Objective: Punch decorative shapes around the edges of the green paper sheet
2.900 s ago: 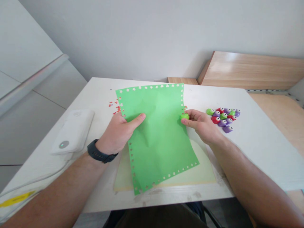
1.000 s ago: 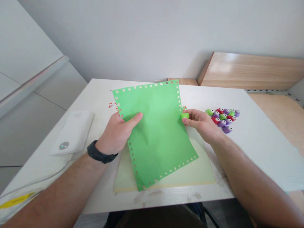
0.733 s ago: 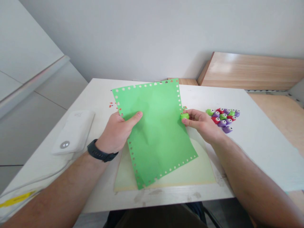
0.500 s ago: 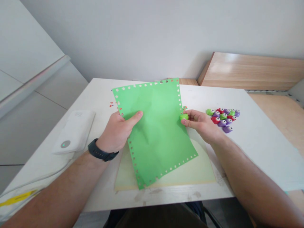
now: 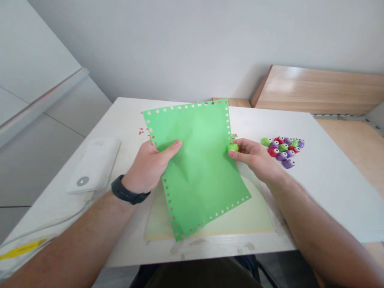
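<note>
left hand [image 5: 147, 168] nearly closed, thumb on top, gripping green paper sheet [image 5: 195, 172] | right hand [image 5: 255, 156] pinching green craft punch [image 5: 233, 148] at sheet's right edge; sheet barely shifted, raised over pale card [image 5: 249, 216]; coloured punches [image 5: 282, 152] beyond on white table [image 5: 330, 200]

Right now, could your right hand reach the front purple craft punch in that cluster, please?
Probably yes: the right hand sits beside the cluster, only white tabletop between. But it holds a green craft punch on the green paper sheet, so must likely release that first.

The head-worn view faces forward and down onto the green paper [image 5: 204, 180].
</note>
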### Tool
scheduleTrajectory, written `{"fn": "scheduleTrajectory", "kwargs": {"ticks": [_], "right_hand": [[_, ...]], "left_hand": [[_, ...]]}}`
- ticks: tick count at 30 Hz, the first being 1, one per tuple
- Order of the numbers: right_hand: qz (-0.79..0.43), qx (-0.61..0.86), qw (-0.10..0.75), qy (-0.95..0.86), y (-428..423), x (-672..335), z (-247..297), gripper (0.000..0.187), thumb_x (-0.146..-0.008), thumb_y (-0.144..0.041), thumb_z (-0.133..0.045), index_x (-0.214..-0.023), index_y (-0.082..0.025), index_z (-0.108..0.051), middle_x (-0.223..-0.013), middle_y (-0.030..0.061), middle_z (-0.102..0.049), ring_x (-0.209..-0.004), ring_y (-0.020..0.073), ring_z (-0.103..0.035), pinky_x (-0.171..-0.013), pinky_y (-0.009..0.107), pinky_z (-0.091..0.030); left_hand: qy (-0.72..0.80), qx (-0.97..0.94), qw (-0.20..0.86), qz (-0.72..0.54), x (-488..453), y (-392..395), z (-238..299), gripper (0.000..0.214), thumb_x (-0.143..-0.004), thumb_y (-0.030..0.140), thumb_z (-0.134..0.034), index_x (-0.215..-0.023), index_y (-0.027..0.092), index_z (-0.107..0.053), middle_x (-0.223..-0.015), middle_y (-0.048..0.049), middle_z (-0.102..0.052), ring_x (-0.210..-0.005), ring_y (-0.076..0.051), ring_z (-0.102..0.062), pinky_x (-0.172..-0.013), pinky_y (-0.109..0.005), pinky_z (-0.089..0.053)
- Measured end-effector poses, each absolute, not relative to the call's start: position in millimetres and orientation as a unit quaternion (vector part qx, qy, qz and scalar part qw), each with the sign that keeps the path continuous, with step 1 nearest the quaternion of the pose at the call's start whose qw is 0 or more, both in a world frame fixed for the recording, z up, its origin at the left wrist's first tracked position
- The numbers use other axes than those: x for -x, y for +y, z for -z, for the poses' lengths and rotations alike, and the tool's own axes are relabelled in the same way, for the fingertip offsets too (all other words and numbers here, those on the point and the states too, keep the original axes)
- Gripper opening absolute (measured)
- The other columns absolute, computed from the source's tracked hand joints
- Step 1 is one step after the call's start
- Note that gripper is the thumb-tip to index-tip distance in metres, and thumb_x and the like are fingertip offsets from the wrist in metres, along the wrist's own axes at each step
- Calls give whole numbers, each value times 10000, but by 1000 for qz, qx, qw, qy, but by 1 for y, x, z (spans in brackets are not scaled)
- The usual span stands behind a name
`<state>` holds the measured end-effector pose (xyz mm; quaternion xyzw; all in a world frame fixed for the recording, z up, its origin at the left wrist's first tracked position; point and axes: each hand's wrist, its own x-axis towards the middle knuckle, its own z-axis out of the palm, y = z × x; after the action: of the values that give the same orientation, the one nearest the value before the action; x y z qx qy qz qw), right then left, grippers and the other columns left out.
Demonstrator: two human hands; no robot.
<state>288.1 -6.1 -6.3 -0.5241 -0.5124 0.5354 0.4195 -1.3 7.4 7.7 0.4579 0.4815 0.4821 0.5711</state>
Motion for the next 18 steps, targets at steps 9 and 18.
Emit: {"fn": "scheduleTrajectory", "kwargs": {"ticks": [9,18], "right_hand": [[-531,526,425,-511,-7,-287,5,341,-755,-381,-887,-1010,-211,-738,-924,11,-723,-840,186,-616,-824,349,-467],[-529,525,429,-511,-6,-286,7,357,-748,-396,-890,-1015,-216,-735,-923,10,-722,-845,187,-615,-828,360,-469]], "left_hand": [[474,-453,579,-484,1,6,-10,511,-773,435,-893,-1233,247,-776,-1355,-75,-740,-1264,-364,-687,-1091,-534,-571],[471,-458,580,-482,1,6,-10,551,-769,479,-894,-1249,239,-768,-1380,-77,-727,-1256,-353,-690,-1087,-506,-569]]}}
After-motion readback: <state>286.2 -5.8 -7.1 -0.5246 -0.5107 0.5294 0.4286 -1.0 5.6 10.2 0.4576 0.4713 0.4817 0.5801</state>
